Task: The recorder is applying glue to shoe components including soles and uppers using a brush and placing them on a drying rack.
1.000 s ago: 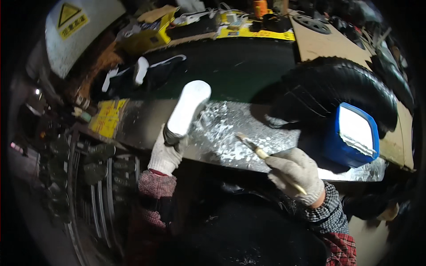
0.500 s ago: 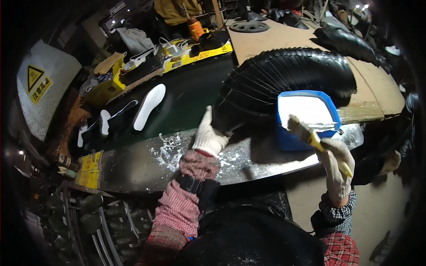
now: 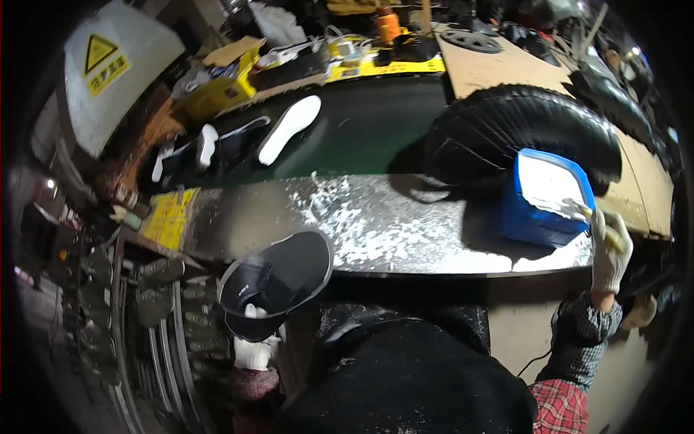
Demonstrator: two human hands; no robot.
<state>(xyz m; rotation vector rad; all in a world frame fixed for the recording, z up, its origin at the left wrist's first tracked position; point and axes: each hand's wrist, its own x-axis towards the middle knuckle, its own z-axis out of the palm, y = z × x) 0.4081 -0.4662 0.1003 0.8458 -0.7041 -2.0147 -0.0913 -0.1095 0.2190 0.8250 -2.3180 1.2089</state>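
Observation:
My left hand, in a white knit glove, grips a black shoe upper with a pale rim. Its fingertips show inside the opening, near the table's front edge. On the right, my right hand, also gloved, is closed round a paintbrush. The brush's bristle end is at the right rim of a blue tub of white paste, and the bristles are mostly hidden. Behind the tub lies a long curved row of nested black pieces, which look like more shoe uppers.
White smears mark the metal tabletop. On the dark green belt behind it lie a white-soled shoe piece and smaller black-and-white pieces. A yellow box stands at the back left; racked dark shoes are lower left.
My left hand has drawn back from the black row to the lower left and now holds a shoe upper. The brush has lowered to the tub's rim. The whole view has shifted.

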